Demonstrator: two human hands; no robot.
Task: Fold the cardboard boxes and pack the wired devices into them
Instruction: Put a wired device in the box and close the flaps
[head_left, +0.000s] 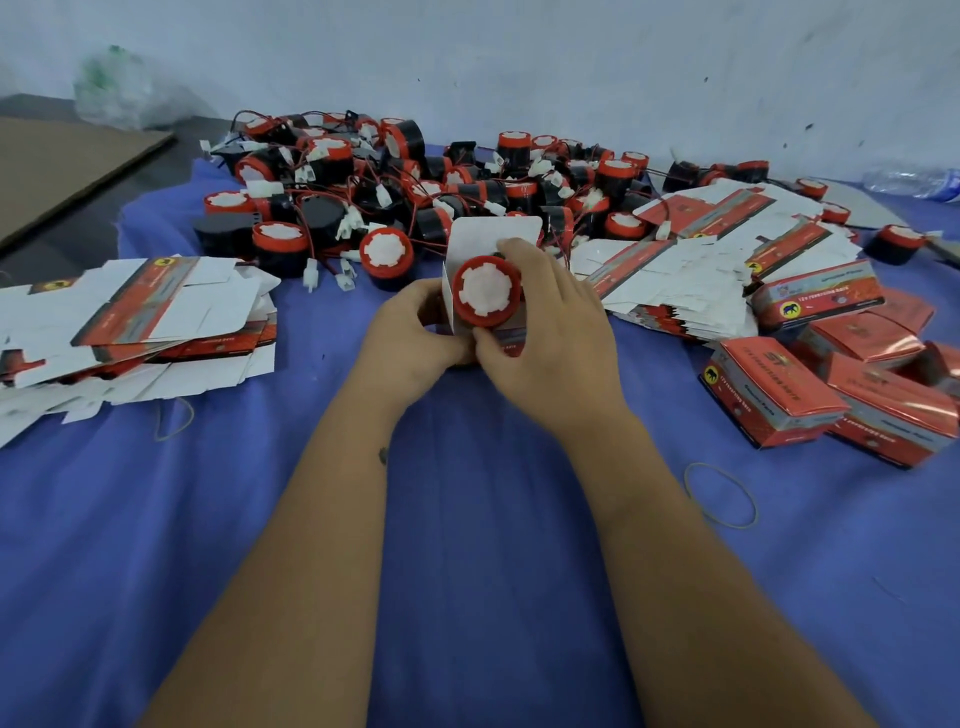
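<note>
The round red-and-white device (485, 298) sits in the mouth of the open box (493, 236), its axis pointing toward me, flap standing up behind it. My right hand (545, 332) curls round the device, nearest it; my left hand (410, 338) grips the box's left side. Beyond: dozens of loose devices (415, 187), two stacks of flat boxes (135, 322), about six packed boxes (841, 374) at right.

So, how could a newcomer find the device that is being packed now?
Start from the big heap of devices at the back of the blue cloth, then come toward the two hands. The device being packed sits between them in an open box, the only one off the cloth.
</note>
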